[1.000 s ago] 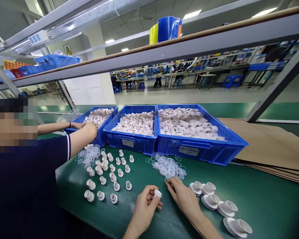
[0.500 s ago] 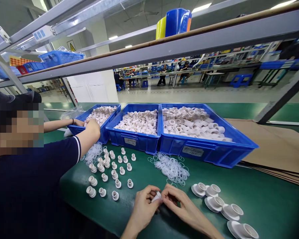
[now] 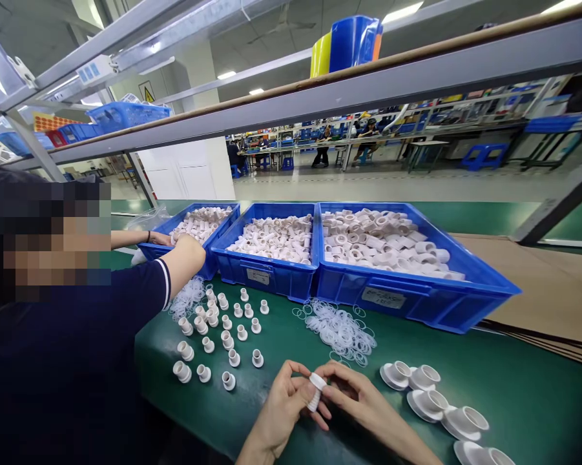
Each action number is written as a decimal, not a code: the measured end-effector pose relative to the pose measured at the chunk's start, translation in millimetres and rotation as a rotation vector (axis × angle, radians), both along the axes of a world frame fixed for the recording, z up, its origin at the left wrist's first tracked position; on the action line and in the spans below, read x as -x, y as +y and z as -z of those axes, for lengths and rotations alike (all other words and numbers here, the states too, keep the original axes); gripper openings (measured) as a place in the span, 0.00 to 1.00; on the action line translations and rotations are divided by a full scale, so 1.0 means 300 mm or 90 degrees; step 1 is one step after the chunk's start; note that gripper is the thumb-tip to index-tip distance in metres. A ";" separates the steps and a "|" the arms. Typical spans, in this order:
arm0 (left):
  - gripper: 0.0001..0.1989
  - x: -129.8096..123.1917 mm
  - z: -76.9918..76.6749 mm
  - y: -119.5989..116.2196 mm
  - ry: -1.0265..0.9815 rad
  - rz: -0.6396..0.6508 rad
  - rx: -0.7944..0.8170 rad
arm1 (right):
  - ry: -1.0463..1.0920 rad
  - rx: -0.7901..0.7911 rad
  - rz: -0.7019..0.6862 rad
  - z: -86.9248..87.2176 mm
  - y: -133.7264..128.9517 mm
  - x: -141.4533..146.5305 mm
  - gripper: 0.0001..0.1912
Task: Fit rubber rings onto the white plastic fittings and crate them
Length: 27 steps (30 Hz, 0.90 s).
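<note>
A small white threaded plastic fitting [image 3: 314,399] is pinched between the thumb and fingers of my left hand [image 3: 281,408], its rimmed end tilted up. My right hand [image 3: 361,399] closes its fingertips on the fitting's rim from the right; whether a ring is between them I cannot tell. Just beyond my hands lies a loose pile of thin clear rings [image 3: 342,332] on the green table [image 3: 291,336]. To the right stand several larger white flanged fittings [image 3: 433,403]. Smaller white flanged fittings [image 3: 227,339] stand upright in loose rows to the left.
Three blue bins full of white fittings line the back: left bin [image 3: 208,255], middle bin [image 3: 291,284], right bin [image 3: 426,303]. A co-worker [image 3: 97,323] at left reaches into the left bin. Cardboard sheets [image 3: 542,278] lie right; a shelf beam [image 3: 291,111] crosses overhead.
The fitting has turned in my fingers, so its rimmed end and threads now show. My left fingers have spread somewhat below it. The view has shifted slightly.
</note>
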<state>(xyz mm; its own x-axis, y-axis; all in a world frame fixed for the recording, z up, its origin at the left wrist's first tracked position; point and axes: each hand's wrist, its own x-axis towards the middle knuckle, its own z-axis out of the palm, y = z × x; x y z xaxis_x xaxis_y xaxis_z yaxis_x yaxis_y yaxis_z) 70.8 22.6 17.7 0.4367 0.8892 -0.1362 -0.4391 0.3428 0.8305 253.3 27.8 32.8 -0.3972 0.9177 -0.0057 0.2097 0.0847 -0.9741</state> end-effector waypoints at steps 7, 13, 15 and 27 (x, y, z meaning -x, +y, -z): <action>0.20 0.068 -0.082 0.036 -0.007 0.151 -0.040 | 0.076 0.051 -0.034 0.021 0.000 0.006 0.19; 0.08 0.267 -0.353 0.362 0.821 -0.166 -0.465 | 0.008 0.079 0.079 0.037 0.010 0.007 0.25; 0.11 0.319 -0.373 0.492 0.964 -0.213 -0.484 | 0.020 0.098 0.095 0.040 0.014 0.000 0.26; 0.12 0.376 -0.255 0.695 1.228 -0.027 -0.461 | -0.121 -0.091 0.190 -0.060 -0.040 -0.009 0.17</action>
